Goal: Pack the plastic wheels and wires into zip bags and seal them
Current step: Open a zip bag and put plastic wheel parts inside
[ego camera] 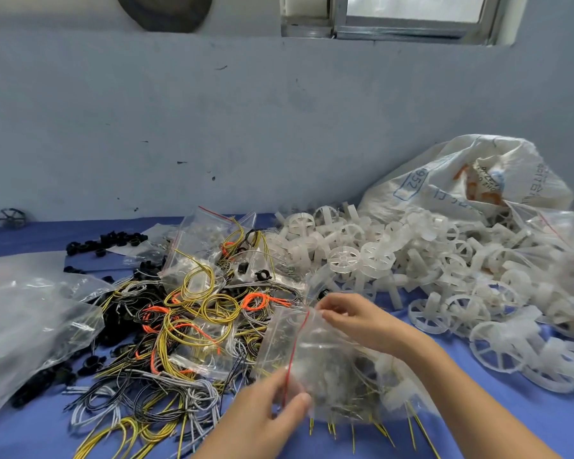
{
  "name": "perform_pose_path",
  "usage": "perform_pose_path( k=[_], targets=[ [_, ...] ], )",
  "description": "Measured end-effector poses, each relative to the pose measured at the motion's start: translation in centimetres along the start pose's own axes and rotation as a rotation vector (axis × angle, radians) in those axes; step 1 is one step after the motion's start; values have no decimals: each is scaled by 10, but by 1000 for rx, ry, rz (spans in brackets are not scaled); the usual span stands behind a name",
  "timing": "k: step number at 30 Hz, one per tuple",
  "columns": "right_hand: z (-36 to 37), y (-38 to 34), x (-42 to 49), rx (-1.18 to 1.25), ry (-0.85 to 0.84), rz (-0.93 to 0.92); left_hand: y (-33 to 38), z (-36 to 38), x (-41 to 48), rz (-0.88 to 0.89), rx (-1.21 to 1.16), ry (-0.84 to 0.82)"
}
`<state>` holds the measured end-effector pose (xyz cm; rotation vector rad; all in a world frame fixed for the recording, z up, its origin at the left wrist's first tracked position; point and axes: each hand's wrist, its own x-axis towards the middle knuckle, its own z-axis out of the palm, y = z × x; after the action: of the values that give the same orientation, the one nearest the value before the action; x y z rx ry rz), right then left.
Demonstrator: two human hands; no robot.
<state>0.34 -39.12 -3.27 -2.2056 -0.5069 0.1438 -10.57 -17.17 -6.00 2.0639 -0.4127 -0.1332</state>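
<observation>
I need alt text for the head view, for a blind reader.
The left hand and right hand pinch the red-striped top of a clear zip bag. Wire coils lie left on the blue table, white plastic wheels right.

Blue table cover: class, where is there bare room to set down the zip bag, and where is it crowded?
Bare cover lies near right, between the right forearm and the white wheels; a strip lies far left, left of the black clips. Crowded: the central wire heap and the white wheels.
</observation>
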Motion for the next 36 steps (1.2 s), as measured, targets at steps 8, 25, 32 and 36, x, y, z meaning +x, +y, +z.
perform_pose_path(
  k=[8,25,32,36],
  targets=[
    [-49,-49,-13,397,629,-322,73,-88,30,378,331,337],
    [-19,-73,-11,592,696,-273,93,-148,47,490,744,475],
    [8,-55,17,823,498,46,50,-135,75,333,469,338],
    [15,-44,41,837,448,67,25,-145,93,276,259,348]
  ],
)
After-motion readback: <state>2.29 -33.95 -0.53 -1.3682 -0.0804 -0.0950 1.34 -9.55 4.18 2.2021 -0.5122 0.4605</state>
